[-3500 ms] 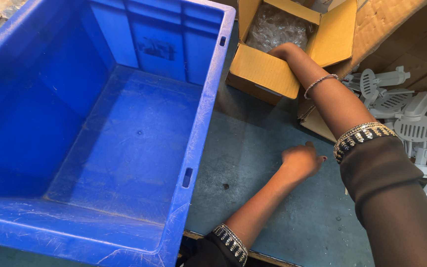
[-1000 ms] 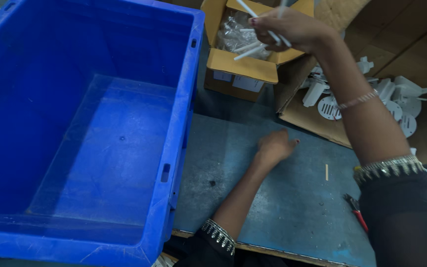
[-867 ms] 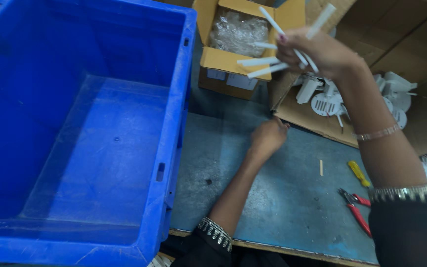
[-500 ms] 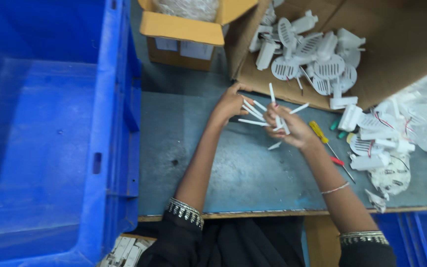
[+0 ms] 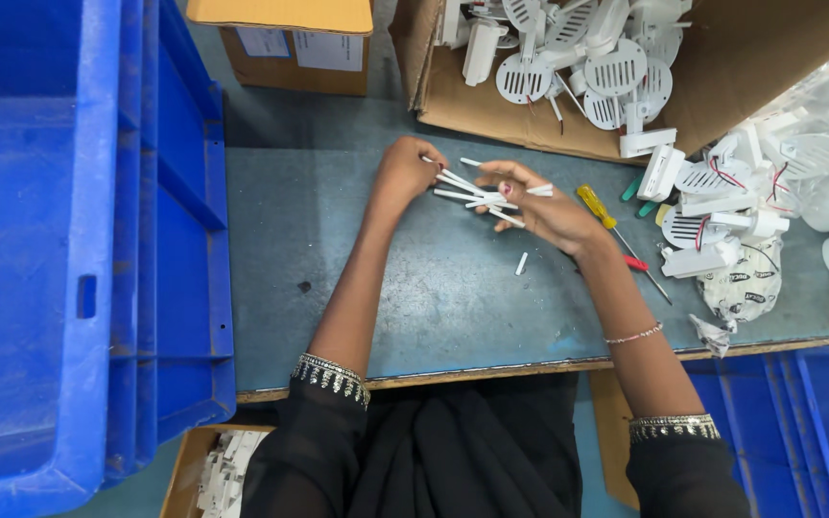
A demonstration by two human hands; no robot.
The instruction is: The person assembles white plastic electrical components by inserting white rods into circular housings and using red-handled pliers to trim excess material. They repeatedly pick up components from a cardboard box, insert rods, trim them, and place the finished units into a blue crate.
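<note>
My right hand [image 5: 541,206] holds a bunch of thin white plastic sticks [image 5: 477,190] fanned out above the grey table [image 5: 434,288]. My left hand [image 5: 405,171] meets it from the left and pinches the end of one stick. A single short white stick [image 5: 522,263] lies loose on the table just below my right hand.
A big blue crate [image 5: 79,240] fills the left. A brown carton [image 5: 285,38] stands at the back. An open cardboard box with several white slotted plastic parts [image 5: 587,67] lies back right; more parts [image 5: 722,201] pile at the right. A yellow-handled screwdriver [image 5: 616,235] lies beside my right wrist.
My right hand took white sticks from the far carton and brought them down to the table, where my left hand joined it. The view has swung right.
</note>
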